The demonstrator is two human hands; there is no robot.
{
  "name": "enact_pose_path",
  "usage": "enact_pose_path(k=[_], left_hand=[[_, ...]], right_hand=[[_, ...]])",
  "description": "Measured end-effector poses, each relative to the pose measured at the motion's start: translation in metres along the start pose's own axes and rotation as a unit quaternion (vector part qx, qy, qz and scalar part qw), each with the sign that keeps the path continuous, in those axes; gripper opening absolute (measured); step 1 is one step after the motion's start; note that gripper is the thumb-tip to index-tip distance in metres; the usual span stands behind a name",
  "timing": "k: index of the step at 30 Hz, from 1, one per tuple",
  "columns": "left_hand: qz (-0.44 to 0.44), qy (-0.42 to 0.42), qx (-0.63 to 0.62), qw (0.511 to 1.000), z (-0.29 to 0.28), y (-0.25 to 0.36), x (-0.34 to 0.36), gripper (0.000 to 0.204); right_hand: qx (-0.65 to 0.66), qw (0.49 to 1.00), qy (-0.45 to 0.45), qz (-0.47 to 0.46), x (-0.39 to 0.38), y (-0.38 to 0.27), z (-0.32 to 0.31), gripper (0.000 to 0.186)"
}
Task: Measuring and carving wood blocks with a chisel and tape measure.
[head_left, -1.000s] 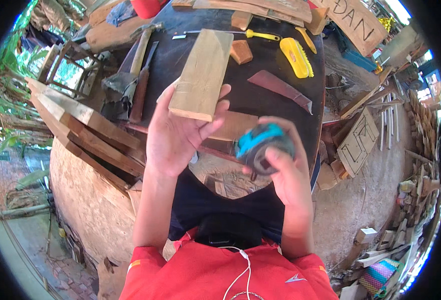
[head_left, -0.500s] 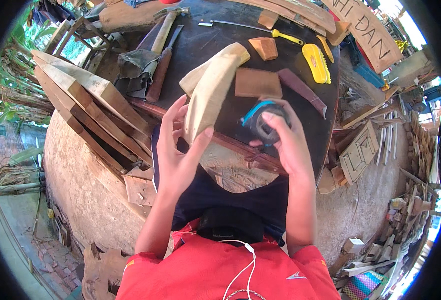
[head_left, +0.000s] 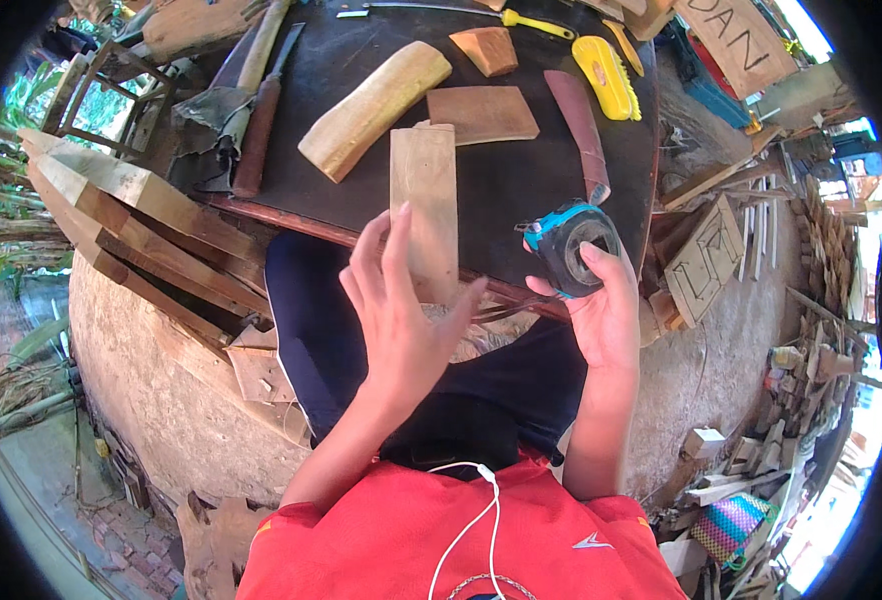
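My left hand (head_left: pixel 401 320) has its fingers apart at the front edge of the dark tabletop (head_left: pixel 331 205), over the lower part of a pale flat wooden block (head_left: pixel 423 180) lying lengthwise away from me; whether the fingertips touch it is unclear. My right hand (head_left: pixel 606 310) grips a black and turquoise tape measure (head_left: pixel 569 252) just right of that block. Beyond them lie a pale rounded wood piece (head_left: pixel 374 108), a reddish rectangular board (head_left: pixel 486 113), a small orange-brown block (head_left: pixel 483 50) and a dark red strip (head_left: pixel 576 130).
A yellow brush (head_left: pixel 606 80), a yellow-handled tool (head_left: pixel 536 25) and wooden-handled tools (head_left: pixel 256 150) lie on the table. Long timbers (head_left: pixel 141 230) lean at left, a lettered board (head_left: pixel 731 40) is at back right, a patterned board (head_left: pixel 701 260) and scrap wood (head_left: pixel 751 460) at right.
The pale flat block has gone from my left hand onto the table front, with the hand's fingers loosened. The tape measure, still in my right hand, has turned and shifted right.
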State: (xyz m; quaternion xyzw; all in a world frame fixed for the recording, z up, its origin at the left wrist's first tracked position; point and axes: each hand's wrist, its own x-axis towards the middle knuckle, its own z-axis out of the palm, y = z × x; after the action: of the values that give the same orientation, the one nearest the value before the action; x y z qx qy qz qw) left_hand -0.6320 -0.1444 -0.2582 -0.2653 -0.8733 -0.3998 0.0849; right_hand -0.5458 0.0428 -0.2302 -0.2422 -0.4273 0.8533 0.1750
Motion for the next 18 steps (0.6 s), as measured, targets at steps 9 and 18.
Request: enact_pose_path(k=[9, 18], left_hand=[[0.028, -0.065, -0.02, 0.997, 0.009, 0.008, -0.019, 0.095], [0.026, -0.113, -0.062, 0.991, -0.002, 0.008, -0.028, 0.097]], right_hand=[[-0.045, 0.999, 0.014, -0.014, -0.012, -0.001, -0.006, 0.049], [0.033, 0.983, -0.133, 0.123, -0.023, 0.008, -0.003, 0.051]])
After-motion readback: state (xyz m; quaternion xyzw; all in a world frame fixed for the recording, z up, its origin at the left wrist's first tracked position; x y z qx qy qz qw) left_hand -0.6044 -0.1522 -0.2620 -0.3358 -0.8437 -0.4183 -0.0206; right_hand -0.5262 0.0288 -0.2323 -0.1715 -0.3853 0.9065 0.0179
